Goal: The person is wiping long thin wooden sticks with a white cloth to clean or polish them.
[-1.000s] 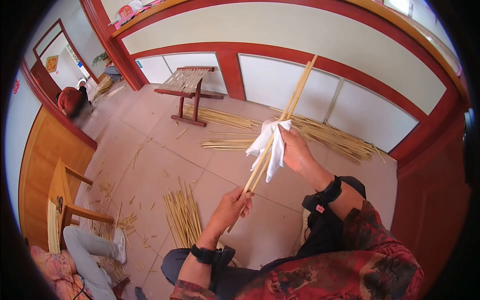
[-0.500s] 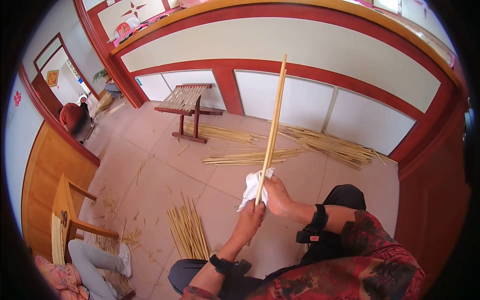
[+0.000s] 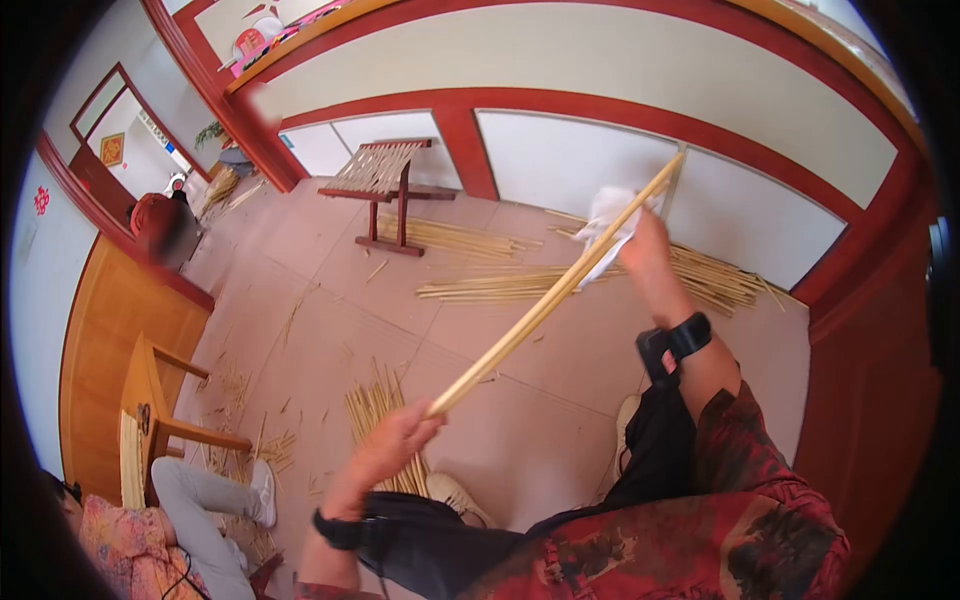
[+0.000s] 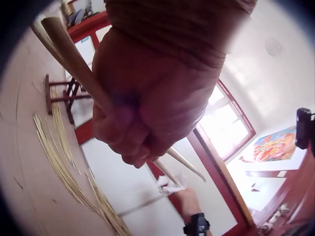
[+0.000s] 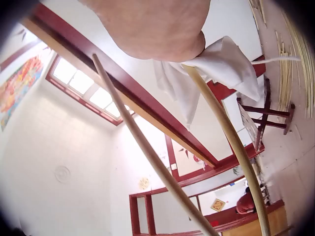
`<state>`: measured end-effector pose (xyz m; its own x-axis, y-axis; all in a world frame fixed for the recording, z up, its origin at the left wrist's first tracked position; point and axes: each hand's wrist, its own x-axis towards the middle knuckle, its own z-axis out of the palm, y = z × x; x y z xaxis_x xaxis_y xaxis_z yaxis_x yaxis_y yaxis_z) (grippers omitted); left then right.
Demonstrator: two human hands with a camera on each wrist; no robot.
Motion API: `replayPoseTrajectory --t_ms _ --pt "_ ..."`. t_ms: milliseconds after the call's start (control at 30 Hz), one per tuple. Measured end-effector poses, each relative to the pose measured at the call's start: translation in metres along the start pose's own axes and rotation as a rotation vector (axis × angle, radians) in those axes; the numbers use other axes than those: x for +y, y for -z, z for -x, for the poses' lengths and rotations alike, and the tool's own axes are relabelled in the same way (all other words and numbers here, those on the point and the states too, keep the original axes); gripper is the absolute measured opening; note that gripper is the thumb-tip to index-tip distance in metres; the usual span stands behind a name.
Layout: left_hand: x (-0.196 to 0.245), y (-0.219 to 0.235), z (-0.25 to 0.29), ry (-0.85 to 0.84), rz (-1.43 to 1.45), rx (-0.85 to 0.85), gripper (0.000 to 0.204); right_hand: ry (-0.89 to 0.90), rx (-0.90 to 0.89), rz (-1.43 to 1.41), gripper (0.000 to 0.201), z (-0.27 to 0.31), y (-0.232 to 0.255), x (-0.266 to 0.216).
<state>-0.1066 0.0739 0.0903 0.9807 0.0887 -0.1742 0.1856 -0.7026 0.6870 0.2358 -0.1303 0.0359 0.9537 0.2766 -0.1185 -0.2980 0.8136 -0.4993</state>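
Note:
Low at the left in the head view, my left hand point(image 3: 392, 440) grips the near end of two long pale sticks point(image 3: 545, 305). They slant up to the right in front of me. The left wrist view shows my fingers point(image 4: 129, 142) curled round them, with the butt ends sticking out behind the hand. Near the far end, my right hand point(image 3: 648, 245) holds a white cloth point(image 3: 608, 210). In the right wrist view, one stick point(image 5: 229, 125) runs into the cloth and the other stick point(image 5: 147, 147) passes apart from it.
Bundles of sticks point(image 3: 500, 283) lie along the white cabinet point(image 3: 570, 140), and another bundle point(image 3: 375, 400) is by my feet. A folding stool point(image 3: 385, 170) stands behind. At left are a wooden bench point(image 3: 150, 400), scattered offcuts and a seated person point(image 3: 200, 490).
The cloth and my right hand have gone from beside my left hand out to the sticks' far end. My left hand has shifted left, and the sticks have swung from near upright to a rightward slant.

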Motion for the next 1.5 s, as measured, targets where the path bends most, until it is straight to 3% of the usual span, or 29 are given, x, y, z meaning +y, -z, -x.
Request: replayPoseTrajectory --t_ms 100,167,233,267,333,367,467,567,633,767,833,900,933,967,1033,1067,1233,1400,1500 --pt "0.007 0.04 0.038 0.112 -0.052 -0.014 0.012 0.108 0.079 -0.054 0.025 -0.027 0.02 -0.024" --pt "-0.007 0.061 0.065 0.158 -0.105 0.018 0.012 0.534 -0.075 0.587 0.024 -0.031 0.045 -0.041" --pt "-0.029 0.077 0.098 0.361 -0.157 0.178 0.014 0.488 -0.028 0.69 0.026 -0.055 0.067 -0.06" --pt "-0.041 0.078 0.115 0.395 -0.147 0.198 0.014 0.458 -0.057 0.689 0.026 -0.044 0.047 -0.052" --pt "-0.074 0.075 0.142 0.549 -0.19 0.37 0.016 0.087 0.104 0.255 0.024 0.0 -0.003 -0.042" --pt "-0.095 0.064 0.155 0.575 -0.185 0.383 0.016 0.061 0.09 0.258 0.024 0.009 -0.005 -0.027" --pt "-0.186 -0.004 0.188 0.596 -0.282 0.492 0.02 -0.183 -0.306 0.304 0.029 0.021 0.006 0.005" --pt "-0.255 -0.09 0.207 0.602 -0.295 0.629 0.025 -0.195 -0.261 0.391 0.027 0.055 -0.009 0.028" --pt "-0.26 -0.128 0.208 0.772 -0.207 0.567 0.025 -0.215 -0.285 0.451 0.028 0.054 -0.001 0.036" --pt "-0.31 -0.212 0.221 0.789 -0.146 0.533 0.025 -0.236 -0.205 0.53 0.028 0.061 0.002 0.047" --pt "-0.313 -0.23 0.223 0.776 -0.125 0.493 0.025 -0.296 -0.247 0.538 0.029 0.057 0.011 0.05" --pt "-0.312 -0.242 0.222 0.791 0.069 0.609 0.026 -0.307 -0.233 0.554 0.029 0.059 0.012 0.054" --pt "-0.307 -0.239 0.225 0.674 -0.131 0.491 0.027 -0.317 -0.225 0.56 0.029 0.062 0.01 0.057" --pt "-0.319 -0.253 0.227 0.674 -0.127 0.49 0.027 -0.317 -0.224 0.564 0.029 0.062 0.01 0.06" --pt "-0.346 -0.286 0.231 0.939 -0.13 0.431 0.026 -0.294 -0.254 0.606 0.026 0.061 0.012 0.066" --pt "-0.345 -0.289 0.23 0.984 -0.12 0.403 0.026 -0.291 -0.25 0.608 0.026 0.063 0.01 0.068" --pt "-0.334 -0.295 0.22 1.005 -0.103 0.333 0.026 -0.299 -0.303 0.615 0.025 0.069 0.008 0.07" --pt "-0.33 -0.268 0.215 0.972 -0.115 0.272 0.025 -0.294 -0.257 0.534 0.026 0.06 0.021 0.062" --pt "-0.302 -0.201 0.204 0.857 -0.201 0.259 0.025 -0.288 -0.199 0.506 0.024 0.051 0.03 0.06"
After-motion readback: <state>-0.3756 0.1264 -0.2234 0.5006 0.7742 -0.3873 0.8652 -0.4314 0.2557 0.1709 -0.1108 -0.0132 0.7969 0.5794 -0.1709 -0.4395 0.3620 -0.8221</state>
